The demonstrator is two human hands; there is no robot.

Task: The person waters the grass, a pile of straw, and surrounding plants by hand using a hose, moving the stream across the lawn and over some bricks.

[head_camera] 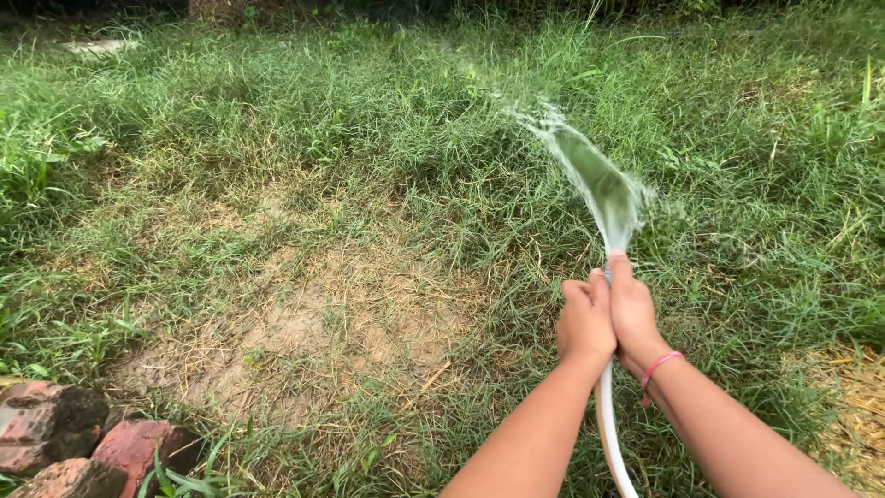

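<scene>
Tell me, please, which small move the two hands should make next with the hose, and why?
Probably swing the hose tip a little leftward. Both the left hand and the right hand grip it near the end, and the water spray lands on thick green grass ahead, while the dry bare patch to the left looks unwatered.

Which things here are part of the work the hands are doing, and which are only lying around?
Part of the work:
- white hose, gripped by left hand and right hand
- water spray leaving the hose end
- grass under the spray

Only lying around:
- reddish bricks at lower left
- bare dry patch
</scene>
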